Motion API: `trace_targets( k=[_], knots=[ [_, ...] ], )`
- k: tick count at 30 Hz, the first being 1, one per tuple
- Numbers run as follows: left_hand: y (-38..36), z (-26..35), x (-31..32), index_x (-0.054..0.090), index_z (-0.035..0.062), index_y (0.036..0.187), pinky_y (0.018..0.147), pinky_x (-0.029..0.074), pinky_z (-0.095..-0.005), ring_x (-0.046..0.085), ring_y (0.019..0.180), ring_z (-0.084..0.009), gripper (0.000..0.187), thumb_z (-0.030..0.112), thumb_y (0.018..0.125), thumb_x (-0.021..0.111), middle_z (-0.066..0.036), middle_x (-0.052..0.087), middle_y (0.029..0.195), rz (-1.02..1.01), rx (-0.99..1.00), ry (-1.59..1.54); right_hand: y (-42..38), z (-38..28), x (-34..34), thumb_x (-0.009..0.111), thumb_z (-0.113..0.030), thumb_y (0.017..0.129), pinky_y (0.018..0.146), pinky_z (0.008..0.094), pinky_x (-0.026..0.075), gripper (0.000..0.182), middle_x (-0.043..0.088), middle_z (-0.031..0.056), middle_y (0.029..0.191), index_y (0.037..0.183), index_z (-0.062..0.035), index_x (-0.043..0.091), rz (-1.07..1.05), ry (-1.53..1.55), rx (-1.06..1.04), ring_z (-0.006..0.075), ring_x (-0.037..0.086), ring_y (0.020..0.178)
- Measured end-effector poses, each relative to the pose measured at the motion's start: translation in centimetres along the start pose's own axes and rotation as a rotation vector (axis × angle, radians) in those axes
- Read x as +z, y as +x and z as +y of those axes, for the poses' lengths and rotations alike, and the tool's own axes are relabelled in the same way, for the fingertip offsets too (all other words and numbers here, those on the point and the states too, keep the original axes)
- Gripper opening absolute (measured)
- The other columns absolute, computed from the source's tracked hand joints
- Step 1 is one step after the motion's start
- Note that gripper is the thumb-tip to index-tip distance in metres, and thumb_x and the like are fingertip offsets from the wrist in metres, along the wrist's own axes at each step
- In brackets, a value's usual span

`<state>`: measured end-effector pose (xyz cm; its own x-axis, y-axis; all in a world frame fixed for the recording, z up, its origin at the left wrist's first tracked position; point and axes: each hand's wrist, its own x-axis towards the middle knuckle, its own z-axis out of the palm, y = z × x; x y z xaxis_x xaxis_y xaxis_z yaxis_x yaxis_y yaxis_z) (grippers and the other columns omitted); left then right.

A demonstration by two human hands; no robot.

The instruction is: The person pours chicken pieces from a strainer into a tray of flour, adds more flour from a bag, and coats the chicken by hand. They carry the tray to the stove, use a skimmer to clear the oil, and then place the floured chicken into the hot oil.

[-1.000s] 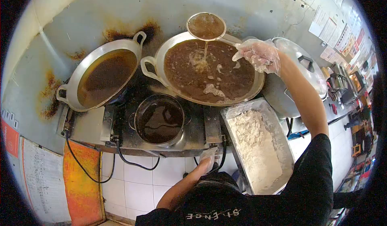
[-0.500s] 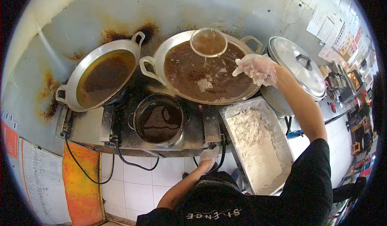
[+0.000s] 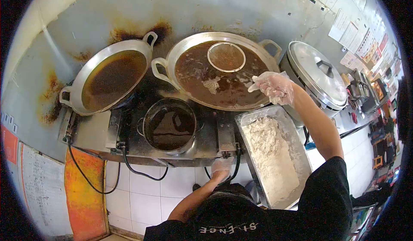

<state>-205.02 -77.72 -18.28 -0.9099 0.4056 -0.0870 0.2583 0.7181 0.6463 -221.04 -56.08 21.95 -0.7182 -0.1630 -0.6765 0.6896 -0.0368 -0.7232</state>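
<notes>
My right hand [image 3: 273, 88], in a clear plastic glove, grips the thin handle of a round wire strainer [image 3: 226, 57]. The strainer's mesh hangs over the brown oil in a large two-handled pan [image 3: 171, 64]. Pale battered pieces [image 3: 211, 85] float in that oil. Low at the stove's front edge is my left hand [image 3: 221, 165], also gloved, by a burner knob and a black hose; its fingers are too small to make out. A metal tray [image 3: 303, 155] of pale flour [image 3: 275, 163] lies below my right hand.
A second wide pan [image 3: 76, 95] of dark oil stands at the left. A small pot [image 3: 145, 127] of dark liquid sits at the front middle. At the right is a big pot with a metal lid [image 3: 312, 62]. Black hoses [image 3: 142, 175] hang below the stove.
The strainer has moved slightly right and down over the oil, and its mesh faces up more. The floating pieces have shifted left. My left hand has hardly moved.
</notes>
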Motion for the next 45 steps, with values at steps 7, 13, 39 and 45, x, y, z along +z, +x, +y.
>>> trace_targets(
  k=[7,13,39,45],
  knots=[
    [0.7,0.1,0.4,0.070,0.0067,0.103,0.081,0.050,-0.0512,0.065,0.093,-0.0416,0.054,0.054,0.092,0.047,-0.019,0.069,0.101,-0.065,-0.190,-0.110,-2.9,0.3,4.1,0.062,-0.027,0.095,0.027,0.0132,0.028,0.033,0.045,-0.0091,0.055,0.105,0.0052,0.062,0.074,-0.102,-0.198,-0.0014,0.037,0.034],
    [1.1,-5.0,1.5,0.068,0.0054,0.110,0.090,0.048,-0.0452,0.063,0.102,-0.0377,0.058,0.057,0.091,0.048,-0.020,0.068,0.111,-0.435,-0.049,-0.091,-6.6,1.5,11.3,0.058,-0.033,0.098,0.033,0.0182,0.025,0.041,0.036,-0.0105,0.057,0.099,0.0073,0.066,0.082,-0.232,-0.204,0.0008,0.031,0.040],
    [-36.7,-26.7,2.9,0.067,0.0068,0.100,0.076,0.051,-0.0337,0.062,0.089,-0.0196,0.024,0.026,0.093,0.055,-0.006,0.067,0.099,-0.018,-0.602,0.006,4.4,19.9,16.0,0.055,-0.035,0.094,0.086,0.0399,0.048,0.046,0.064,0.0260,0.101,0.102,0.0103,0.061,0.173,-0.789,-0.699,0.0336,0.062,0.099],
    [-17.4,-14.0,-5.3,0.063,0.0047,0.107,0.071,0.052,-0.0313,0.063,0.081,-0.0181,0.023,0.022,0.092,0.057,-0.008,0.067,0.094,-0.224,-0.484,-0.730,-1.2,24.6,3.5,0.051,-0.019,0.094,0.082,0.0429,0.051,0.018,0.067,0.0116,0.097,0.092,-0.0105,0.067,0.577,-1.195,-0.744,0.0324,0.063,0.086]
  ],
)
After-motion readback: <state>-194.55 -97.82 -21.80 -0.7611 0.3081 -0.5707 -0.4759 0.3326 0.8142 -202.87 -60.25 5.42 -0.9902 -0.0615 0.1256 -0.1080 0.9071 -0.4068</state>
